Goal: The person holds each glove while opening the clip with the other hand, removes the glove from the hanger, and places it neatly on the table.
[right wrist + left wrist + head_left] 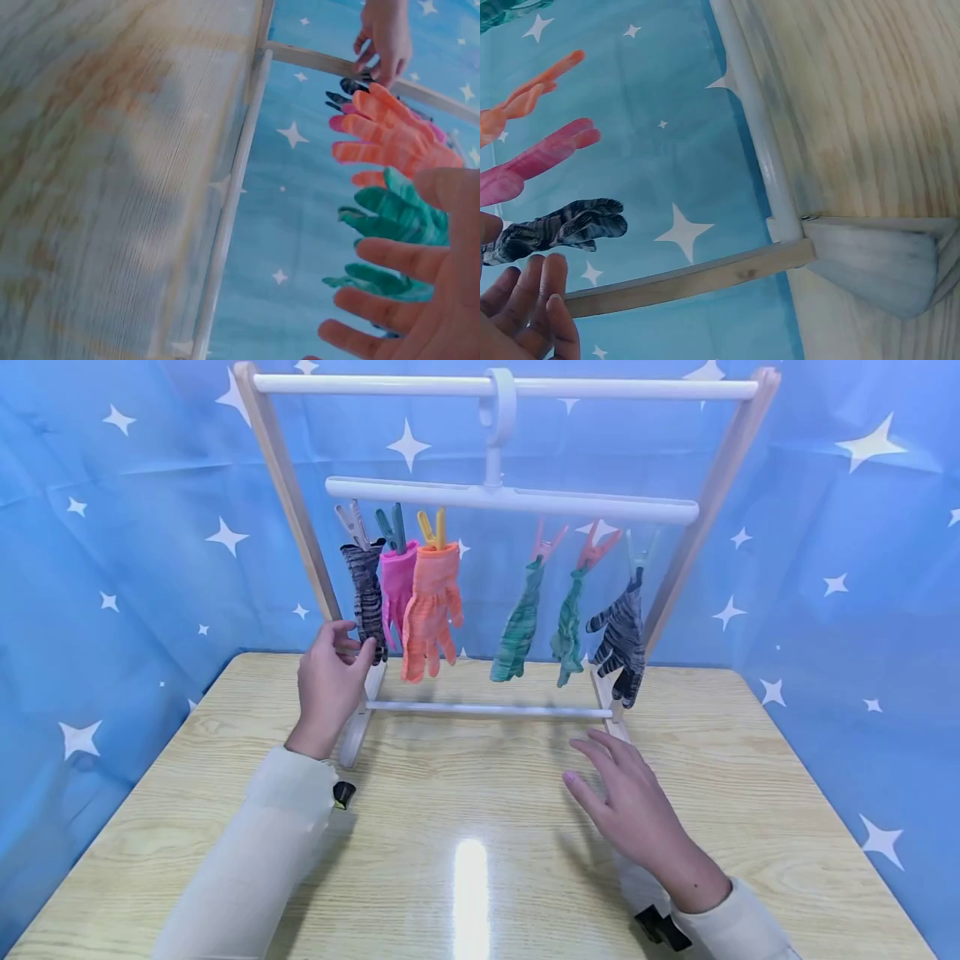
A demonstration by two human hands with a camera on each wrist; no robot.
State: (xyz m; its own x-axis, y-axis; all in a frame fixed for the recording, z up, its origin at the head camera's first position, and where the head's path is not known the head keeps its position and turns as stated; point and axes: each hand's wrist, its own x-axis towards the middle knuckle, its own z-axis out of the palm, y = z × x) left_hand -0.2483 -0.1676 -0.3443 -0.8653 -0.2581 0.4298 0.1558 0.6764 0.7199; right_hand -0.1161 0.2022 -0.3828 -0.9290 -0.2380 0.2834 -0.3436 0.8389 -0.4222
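Note:
In the head view, my left hand point(333, 681) is beside the black-and-grey knit glove point(366, 602) at the left end of the row. Its thumb overlaps the glove's lower part, the other fingers are at the glove's left, and the glove is not gripped. A pink glove point(396, 581) and an orange glove point(431, 610) hang just right of it. My right hand point(626, 793), fingers spread and holding nothing, hovers over the table below a dark grey glove point(622, 631). Two green gloves point(519, 627) hang left of that one.
Clothespins point(433, 529) clip the gloves under a white hanger point(517, 500). It hooks over the top bar point(375, 384) of a wooden-sided rack standing on the table point(420, 827). A low crossbar point(487, 709) joins the rack's feet. Blue star-patterned cloth point(847, 568) surrounds the table.

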